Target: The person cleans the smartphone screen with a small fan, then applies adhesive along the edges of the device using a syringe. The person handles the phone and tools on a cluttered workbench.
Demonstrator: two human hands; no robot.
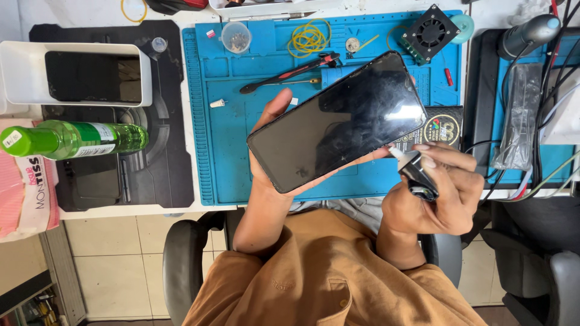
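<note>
My left hand (270, 121) holds a black smartphone (336, 122) screen up, tilted diagonally above the blue work mat (235, 139). The glass is dark and smudged. My right hand (440, 196) grips a small black glue tube (417, 174) with a white nozzle. The nozzle tip touches the phone's lower right edge. Both hands hover near the table's front edge, above my lap.
A green bottle (72, 139) lies on a black mat (157, 175) at the left, beside a white tray (24, 72). Yellow rubber bands (309, 37), tweezers (290, 71), a small cup (235, 37) and a fan (431, 30) sit on the blue mat. Cables (544, 121) crowd the right.
</note>
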